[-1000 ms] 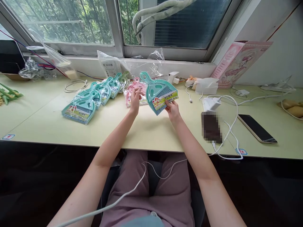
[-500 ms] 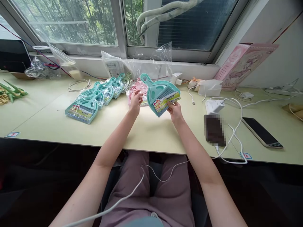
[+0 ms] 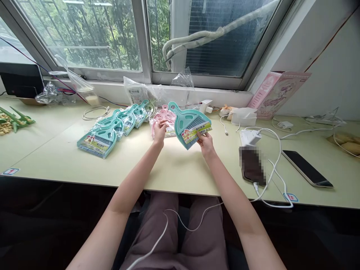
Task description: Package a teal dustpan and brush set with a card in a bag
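Note:
A teal dustpan-and-brush set with grey-blue bristles and a yellow printed label is raised above the table, handle pointing up and left. My right hand grips it at the lower right, thumb and fingers on the label's edge. To its left, my left hand is lifted with bent fingers a little apart, holding nothing I can see. Just behind that hand lies a pink dustpan set in clear wrapping. Several wrapped teal dustpan sets overlap in a row farther left.
Clear plastic bags stand against the window sill. On the right are a dark phone, a pixelated device, white cables and a charger. A pink box leans by the wall. Green plant pieces lie far left.
The view has tilted up slightly, so the table sits lower in the picture. My right hand still holds the dustpan set at nearly the same angle. The clear plastic near the window has sunk.

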The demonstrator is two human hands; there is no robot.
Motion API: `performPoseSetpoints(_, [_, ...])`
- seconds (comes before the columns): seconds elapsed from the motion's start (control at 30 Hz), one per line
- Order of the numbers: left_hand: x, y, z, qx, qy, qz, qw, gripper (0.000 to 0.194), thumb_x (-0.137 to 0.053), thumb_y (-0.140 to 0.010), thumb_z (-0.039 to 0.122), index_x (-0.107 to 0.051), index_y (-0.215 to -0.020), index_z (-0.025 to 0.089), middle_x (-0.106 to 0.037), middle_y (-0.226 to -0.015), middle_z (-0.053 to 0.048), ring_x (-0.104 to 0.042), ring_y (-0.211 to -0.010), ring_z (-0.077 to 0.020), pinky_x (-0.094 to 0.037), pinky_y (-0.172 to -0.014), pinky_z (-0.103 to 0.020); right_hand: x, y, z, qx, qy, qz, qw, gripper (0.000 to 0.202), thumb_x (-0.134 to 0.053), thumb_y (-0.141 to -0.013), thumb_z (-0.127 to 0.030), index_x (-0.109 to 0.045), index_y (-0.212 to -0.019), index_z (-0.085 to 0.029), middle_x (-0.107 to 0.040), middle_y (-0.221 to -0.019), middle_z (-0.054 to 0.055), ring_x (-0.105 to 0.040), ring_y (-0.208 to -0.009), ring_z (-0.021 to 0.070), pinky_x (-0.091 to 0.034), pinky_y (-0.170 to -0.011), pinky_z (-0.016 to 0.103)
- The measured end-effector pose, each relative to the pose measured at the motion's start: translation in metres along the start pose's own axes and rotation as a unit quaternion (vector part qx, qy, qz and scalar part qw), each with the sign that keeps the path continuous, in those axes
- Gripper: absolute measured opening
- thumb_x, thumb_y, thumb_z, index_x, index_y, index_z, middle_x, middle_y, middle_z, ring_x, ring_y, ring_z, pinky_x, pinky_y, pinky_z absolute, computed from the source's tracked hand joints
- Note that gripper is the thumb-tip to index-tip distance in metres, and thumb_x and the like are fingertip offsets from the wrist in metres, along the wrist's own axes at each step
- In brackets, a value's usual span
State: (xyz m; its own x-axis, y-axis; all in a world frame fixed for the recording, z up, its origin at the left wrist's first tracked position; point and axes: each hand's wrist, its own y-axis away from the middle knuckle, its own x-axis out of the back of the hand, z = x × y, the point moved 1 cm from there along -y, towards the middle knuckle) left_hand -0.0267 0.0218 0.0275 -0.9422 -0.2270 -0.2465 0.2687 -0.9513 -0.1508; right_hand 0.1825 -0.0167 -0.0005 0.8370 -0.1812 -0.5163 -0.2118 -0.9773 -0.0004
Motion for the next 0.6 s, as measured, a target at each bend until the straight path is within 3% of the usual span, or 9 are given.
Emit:
performPoseSetpoints(0.17, [0.007, -0.006, 0.000, -0.114, -0.081, 0.003, 0.990, 0.018, -0.058, -0.069, 0.016, -0.063, -0.086, 0.019, -0.061, -0.079, -0.002, -0.053, -0.070, -0.0125, -0.043, -0.067, -0.025, -0.004, 0.000, 0.001, -0.019, -0.001, 0.000, 1.000, 0.051, -0.093, -0.049, -0.030, -0.066, -0.091, -0.019, -0.073, -0.085, 0.001, -0.070, -0.079, 0.0174, -0.059, -0.075, 0.031])
performPoseSetpoints(0.3, [0.010, -0.004, 0.005, -0.188, -0.162, 0.009, 0.969, 0.015, -0.057, -0.077, 0.018, -0.064, -0.090, 0.020, -0.060, -0.078, -0.001, -0.051, -0.064, -0.0119, -0.042, -0.064, -0.025, -0.004, 0.001, -0.001, -0.010, -0.008, 0.000, 1.000, 0.049, -0.092, -0.051, -0.030, -0.066, -0.091, -0.019, -0.073, -0.087, 0.002, -0.070, -0.082, 0.0176, -0.060, -0.076, 0.031])
performPoseSetpoints(0.5, [-0.003, 0.014, 0.009, -0.273, -0.267, -0.026, 0.924, 0.016, -0.053, -0.083, 0.015, -0.064, -0.094, 0.021, -0.061, -0.077, 0.000, -0.048, -0.060, -0.0113, -0.041, -0.066, -0.027, -0.001, 0.001, -0.003, 0.008, -0.028, 0.006, 1.000, 0.044, -0.090, -0.055, -0.029, -0.065, -0.091, -0.021, -0.073, -0.090, 0.002, -0.071, -0.090, 0.0201, -0.060, -0.081, 0.034])
performPoseSetpoints(0.6, [-0.008, 0.018, 0.003, -0.280, -0.260, -0.031, 0.924, 0.014, -0.054, -0.085, 0.017, -0.061, -0.096, 0.022, -0.060, -0.078, 0.000, -0.049, -0.064, -0.0125, -0.043, -0.067, -0.027, -0.001, 0.001, -0.002, 0.013, -0.037, -0.004, 0.999, 0.043, -0.088, -0.057, -0.028, -0.065, -0.093, -0.021, -0.073, -0.092, 0.002, -0.070, -0.091, 0.0193, -0.060, -0.082, 0.033])
